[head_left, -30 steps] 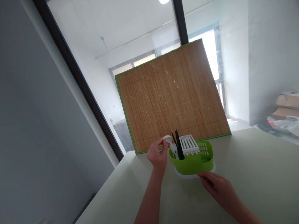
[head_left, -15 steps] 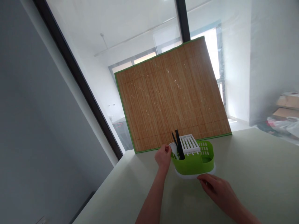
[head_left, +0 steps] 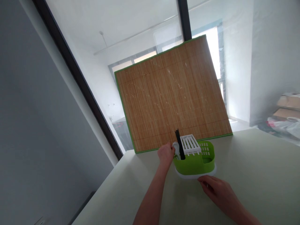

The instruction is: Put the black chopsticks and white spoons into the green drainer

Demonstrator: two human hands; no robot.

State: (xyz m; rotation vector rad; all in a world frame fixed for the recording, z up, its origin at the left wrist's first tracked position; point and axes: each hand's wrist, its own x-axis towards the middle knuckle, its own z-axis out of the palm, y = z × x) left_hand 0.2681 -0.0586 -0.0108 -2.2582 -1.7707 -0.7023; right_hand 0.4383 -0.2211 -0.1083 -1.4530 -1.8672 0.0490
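Note:
A green plastic cutlery holder [head_left: 194, 167] with a white base tray [head_left: 191, 177] stands on the pale table. At its left end my left hand [head_left: 166, 154] is closed, its fingertips at a white spoon [head_left: 176, 146] that leans in the holder; a second pale rim shows behind its bowl. Black chopsticks [head_left: 180, 145] rise beside the spoon. On top sits a white slotted rack [head_left: 190, 143]. My right hand [head_left: 217, 189] is closed, thumb and forefinger pinched at the front edge of the base tray. The inner fingers of my left hand are hidden.
Behind the holder, a bamboo mat [head_left: 173, 93] with green edging leans against a glass partition. The pale table [head_left: 253, 175] reaches to both sides. Cardboard boxes [head_left: 289, 101] and plastic bags lie at the far right.
My left hand and the spoon have shifted slightly right, closer to the chopsticks. The thin black stick that stood apart on the left no longer shows separately. My right hand stays put.

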